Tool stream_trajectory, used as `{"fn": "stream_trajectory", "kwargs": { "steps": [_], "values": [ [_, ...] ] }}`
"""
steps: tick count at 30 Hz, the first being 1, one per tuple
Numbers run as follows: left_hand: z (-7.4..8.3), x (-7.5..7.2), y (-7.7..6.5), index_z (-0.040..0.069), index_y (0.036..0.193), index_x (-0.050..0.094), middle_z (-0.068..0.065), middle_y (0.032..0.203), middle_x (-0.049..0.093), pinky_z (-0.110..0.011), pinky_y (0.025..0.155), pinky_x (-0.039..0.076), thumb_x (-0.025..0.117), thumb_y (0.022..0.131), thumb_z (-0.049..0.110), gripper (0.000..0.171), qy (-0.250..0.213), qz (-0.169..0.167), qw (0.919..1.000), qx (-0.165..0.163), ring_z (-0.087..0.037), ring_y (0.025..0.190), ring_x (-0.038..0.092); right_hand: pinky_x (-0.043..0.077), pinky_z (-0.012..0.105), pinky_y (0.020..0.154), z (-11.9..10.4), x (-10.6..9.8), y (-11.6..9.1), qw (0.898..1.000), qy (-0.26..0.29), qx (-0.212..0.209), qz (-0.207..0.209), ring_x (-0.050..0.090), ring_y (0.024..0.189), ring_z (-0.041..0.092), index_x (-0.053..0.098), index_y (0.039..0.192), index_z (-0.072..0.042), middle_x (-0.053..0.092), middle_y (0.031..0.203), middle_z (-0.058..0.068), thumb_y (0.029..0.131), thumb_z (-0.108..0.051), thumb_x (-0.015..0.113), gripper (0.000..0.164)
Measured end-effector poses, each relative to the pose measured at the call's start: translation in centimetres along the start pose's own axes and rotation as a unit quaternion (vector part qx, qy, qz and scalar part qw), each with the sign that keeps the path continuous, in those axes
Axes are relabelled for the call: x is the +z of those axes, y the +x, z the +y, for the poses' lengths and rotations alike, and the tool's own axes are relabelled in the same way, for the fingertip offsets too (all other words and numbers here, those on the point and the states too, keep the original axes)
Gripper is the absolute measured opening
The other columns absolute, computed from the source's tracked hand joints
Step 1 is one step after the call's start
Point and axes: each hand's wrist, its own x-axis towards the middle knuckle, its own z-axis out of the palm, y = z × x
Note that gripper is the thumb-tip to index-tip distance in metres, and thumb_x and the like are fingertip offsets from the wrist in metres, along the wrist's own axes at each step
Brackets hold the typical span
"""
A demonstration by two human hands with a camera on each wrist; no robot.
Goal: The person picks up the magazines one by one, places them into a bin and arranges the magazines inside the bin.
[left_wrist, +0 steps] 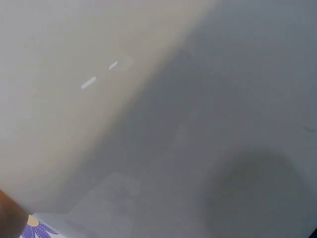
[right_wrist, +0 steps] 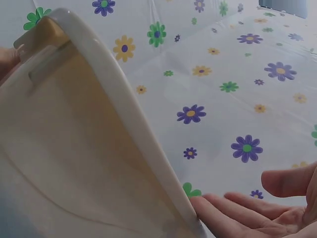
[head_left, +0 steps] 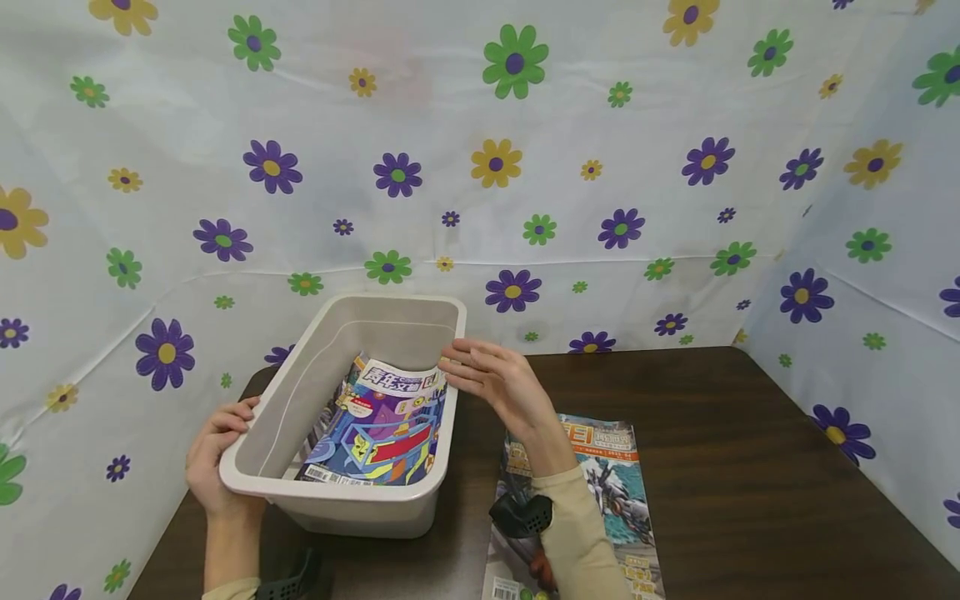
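A light grey plastic bin (head_left: 341, 492) holds a colourful magazine (head_left: 382, 433) with a purple title on its cover. My left hand (head_left: 217, 454) grips the bin's left rim, fingertips on the edge and the palm against the outside. In the left wrist view the bin's pale outer wall (left_wrist: 89, 114) fills nearly everything. My right hand (head_left: 502, 383) is at the opposite rim with its fingers straight. Seen from the right wrist, the fingertips (right_wrist: 200, 204) are right at the bin's edge and the thumb stands apart. Under my right forearm lies another magazine (head_left: 618, 492), partly hidden.
The dark brown wooden table (head_left: 750, 467) carries the bin and the second magazine. Behind and to the right of it hangs a white flowered sheet (head_left: 442, 108). Black wrist cameras sit on both forearms, over beige sleeves (head_left: 588, 533).
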Motion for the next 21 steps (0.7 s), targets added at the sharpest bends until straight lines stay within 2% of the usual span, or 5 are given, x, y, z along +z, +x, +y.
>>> {"fn": "stream_trajectory", "kwargs": {
  "steps": [4, 9, 13, 16, 21],
  "values": [
    [-0.09, -0.03, -0.04, -0.011, 0.064, 0.057, -0.016, 0.078, 0.066, -0.034, 0.092, 0.052, 0.03, 0.089, -0.009, 0.037, 0.035, 0.012, 0.9993, 0.011, -0.03, 0.092, 0.068, 0.052, 0.044, 0.101, 0.11, -0.21, -0.02, 1.0, -0.006, -0.009, 0.011, 0.066, 0.121, 0.036, 0.044, 0.142, 0.021, 0.057, 0.139, 0.035, 0.111, -0.009, 0.042, 0.043],
    [-0.09, 0.1, -0.09, -0.012, 0.064, 0.056, -0.017, 0.078, 0.066, -0.035, 0.092, 0.052, 0.034, 0.088, -0.009, 0.032, 0.028, 0.008, 0.9995, 0.01, -0.031, 0.093, 0.068, 0.056, 0.044, 0.095, 0.08, -0.32, -0.16, 0.999, 0.003, -0.015, 0.037, 0.075, 0.101, 0.026, 0.051, 0.135, 0.021, 0.074, 0.115, 0.021, 0.11, -0.009, 0.044, 0.04],
    [-0.08, 0.04, -0.07, -0.013, 0.065, 0.056, -0.017, 0.079, 0.066, -0.035, 0.092, 0.052, 0.037, 0.088, -0.007, 0.03, 0.031, 0.007, 0.9995, 0.009, -0.031, 0.094, 0.067, 0.059, 0.041, 0.089, -0.04, -0.36, -0.28, 0.998, 0.008, -0.014, 0.053, 0.076, 0.094, 0.024, 0.059, 0.127, 0.016, 0.077, 0.101, 0.012, 0.11, -0.008, 0.045, 0.034],
    [-0.08, -0.04, -0.09, -0.012, 0.066, 0.056, -0.016, 0.079, 0.067, -0.035, 0.092, 0.052, 0.037, 0.088, -0.005, 0.03, 0.054, 0.013, 0.9984, 0.012, -0.031, 0.094, 0.067, 0.06, 0.038, 0.086, -0.11, -0.45, -0.32, 0.998, 0.014, -0.014, 0.057, 0.077, 0.09, 0.023, 0.064, 0.121, 0.012, 0.077, 0.097, 0.01, 0.11, -0.008, 0.044, 0.03],
    [-0.06, -0.04, -0.11, -0.012, 0.066, 0.056, -0.016, 0.079, 0.066, -0.035, 0.092, 0.051, 0.039, 0.088, -0.006, 0.029, 0.048, 0.011, 0.9987, 0.011, -0.03, 0.095, 0.066, 0.061, 0.034, 0.081, -0.24, -0.55, -0.43, 0.998, 0.022, -0.016, 0.053, 0.077, 0.087, 0.022, 0.07, 0.112, 0.003, 0.078, 0.094, 0.009, 0.11, -0.008, 0.043, 0.029]
  ]
}}
